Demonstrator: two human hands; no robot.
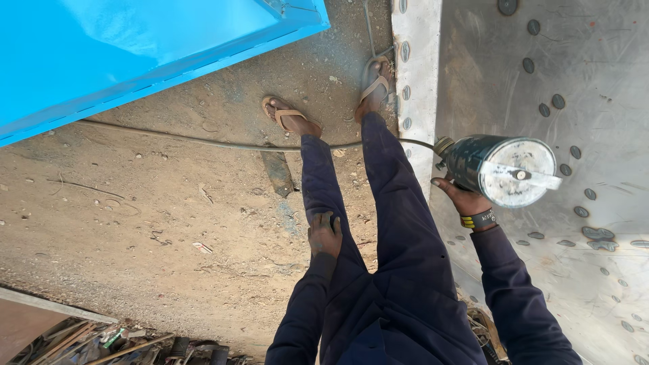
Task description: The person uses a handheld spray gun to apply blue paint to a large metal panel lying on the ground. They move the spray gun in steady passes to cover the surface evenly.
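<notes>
The right hand (465, 200) is wrapped around the underside of a dark cylindrical spray canister (497, 169) (pale disc lid facing up), held against the riveted metal sheet (581, 88); a hose (203, 140) trails from it across the sandy ground (135, 216); the left hand (324, 233) rests, fingers curled, on the thigh, holding nothing.

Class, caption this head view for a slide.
Right hand holds a cylindrical power tool against sheet metal; left hand rests on thigh.
</notes>
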